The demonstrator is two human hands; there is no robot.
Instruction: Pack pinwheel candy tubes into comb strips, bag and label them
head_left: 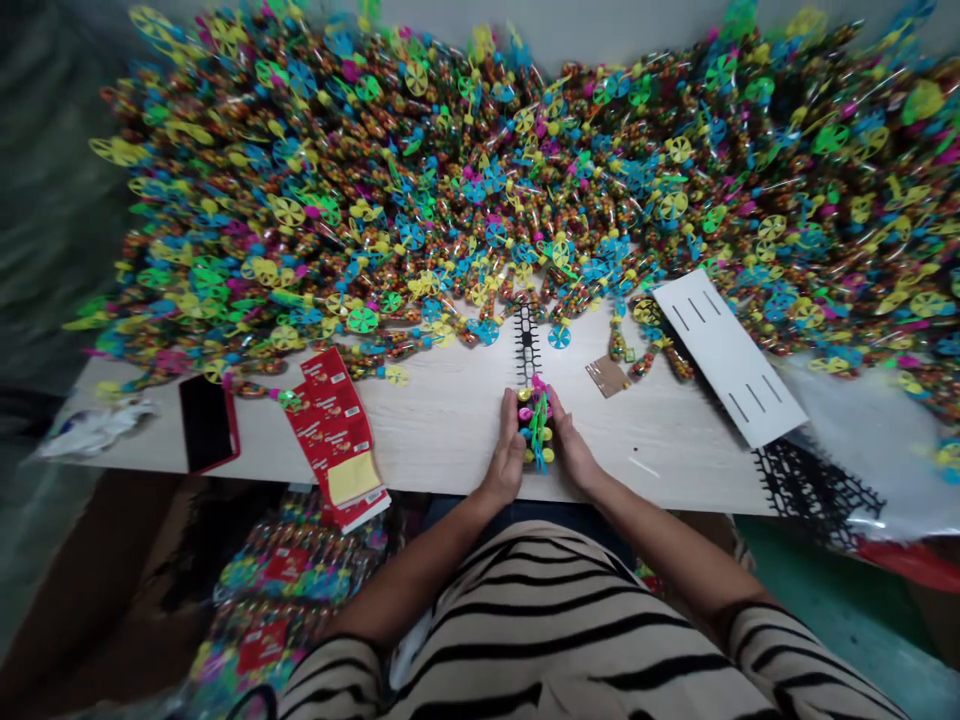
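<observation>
A small bundle of candy-filled fan toys [536, 430] sits between my two hands at the table's front edge, its yellow, pink, green and blue tops facing up. My left hand [511, 455] presses against its left side with the fingers pointing forward. From the right, my right hand [574, 448] presses the other side, fingers fairly straight. The lower part of the bundle is hidden by the hands. Just beyond it a black plastic toothed strip [527, 340] lies flat on the table [442, 410].
A large heap of candy fan toys [450, 190] covers the table's back. At left lie red printed cards [330, 420] and a phone [208, 425]. A slotted white card [727, 355], black strips [814, 490] and a brown cardboard piece [606, 377] lie right. Packed toys [292, 560] sit below.
</observation>
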